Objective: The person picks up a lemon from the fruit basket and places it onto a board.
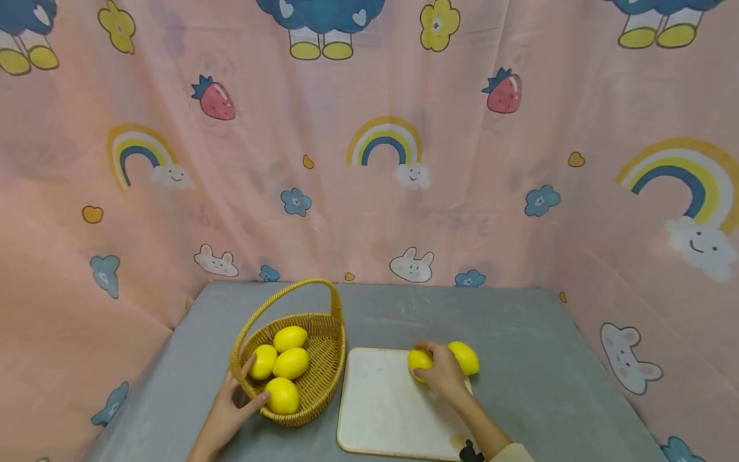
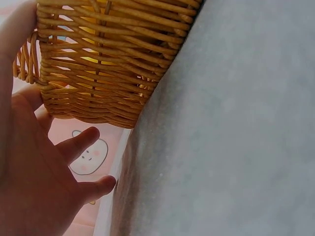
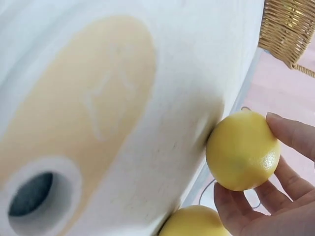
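My left hand (image 1: 227, 410) holds the left side of a yellow wicker basket (image 1: 327, 343), its thumb and a finger over the rim. Several lemons (image 1: 291, 363) lie inside, towards that side. In the left wrist view the other fingers spread outside the woven wall (image 2: 98, 98). Over the far right part of a white cutting board (image 1: 387, 410), my right hand (image 1: 446, 375) grips a lemon (image 1: 418, 363) between thumb and fingers. The right wrist view shows this lemon (image 3: 241, 150) at the board's surface. A second lemon (image 1: 464, 358) lies just right of that hand, by the board's corner.
Basket and board stand side by side on a grey table (image 1: 548, 385), with a narrow gap between them. The basket's tall handle (image 1: 288, 289) arches over it. A pink printed curtain (image 1: 369, 224) hangs behind and at both sides. The board has a hole (image 3: 32, 194) near one corner.
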The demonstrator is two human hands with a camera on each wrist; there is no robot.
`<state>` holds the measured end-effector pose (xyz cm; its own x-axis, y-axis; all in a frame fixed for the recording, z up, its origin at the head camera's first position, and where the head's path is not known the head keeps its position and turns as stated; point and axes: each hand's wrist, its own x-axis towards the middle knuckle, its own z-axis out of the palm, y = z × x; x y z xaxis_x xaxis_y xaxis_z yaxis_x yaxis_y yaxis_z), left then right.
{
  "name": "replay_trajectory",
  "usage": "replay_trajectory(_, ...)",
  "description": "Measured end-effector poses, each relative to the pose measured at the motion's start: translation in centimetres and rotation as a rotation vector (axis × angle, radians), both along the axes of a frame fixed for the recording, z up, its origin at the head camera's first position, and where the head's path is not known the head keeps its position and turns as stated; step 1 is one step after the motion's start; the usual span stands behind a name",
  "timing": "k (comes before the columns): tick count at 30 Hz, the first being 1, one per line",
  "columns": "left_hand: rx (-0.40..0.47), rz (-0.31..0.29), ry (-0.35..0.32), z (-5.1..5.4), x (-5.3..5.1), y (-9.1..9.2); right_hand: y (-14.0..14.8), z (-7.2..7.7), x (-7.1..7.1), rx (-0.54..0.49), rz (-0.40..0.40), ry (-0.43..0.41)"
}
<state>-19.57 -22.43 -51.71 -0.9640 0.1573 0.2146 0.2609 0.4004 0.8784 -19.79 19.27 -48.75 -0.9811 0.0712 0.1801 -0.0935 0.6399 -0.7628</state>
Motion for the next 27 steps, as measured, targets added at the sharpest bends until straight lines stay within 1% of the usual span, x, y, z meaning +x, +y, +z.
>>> replay_trajectory(4, 0.012, -0.001, -0.010, 0.12, -0.03, 0.01, -0.19, -0.24, -0.19, 0.026, 0.005, 0.073)
replay_trajectory(7, 0.017, 0.001, -0.026, 0.22, -0.05, 0.04, -0.35, -0.43, -0.36, 0.048, 0.016, 0.097)
replay_trajectory(11, 0.009, 0.002, -0.031, 0.25, -0.04, 0.09, -0.50, -0.39, -0.48, 0.052, 0.025, 0.072)
replay_trajectory(14, 0.002, 0.003, -0.020, 0.21, -0.01, 0.10, -0.53, -0.31, -0.55, 0.048, 0.027, 0.053)
replay_trajectory(20, -0.016, 0.010, -0.016, 0.18, -0.03, 0.11, -0.51, -0.21, -0.59, 0.046, 0.026, 0.044)
replay_trajectory(27, -0.007, 0.010, -0.034, 0.30, -0.03, 0.19, -0.54, 0.17, -0.60, 0.034, 0.019, 0.025)
